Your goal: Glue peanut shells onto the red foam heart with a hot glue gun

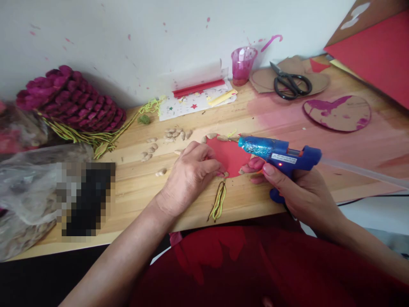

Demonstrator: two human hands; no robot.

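Observation:
A red paper disc (230, 157) lies on the wooden table (287, 128), with pale nut shells (220, 137) stuck along its far rim. My left hand (190, 175) rests on the disc's left edge, fingers curled and pinched at its near rim; what they pinch is hidden. My right hand (298, 192) is wrapped round a blue glue gun (277, 154) held level, its nozzle pointing left over the disc's right edge, a clear glue stick out the back. Yellow-green yarn strands (218, 201) hang from the disc toward me.
Loose shells (171, 135) lie left of the disc. A purple shell-covered craft piece (75, 102) and a plastic bag (28, 192) sit at the left. Black scissors (290, 82) on cardboard, a pink cup (243, 64), a paint-stained cardboard circle (337, 113) and red paper sheets (377, 51) stand at the back right.

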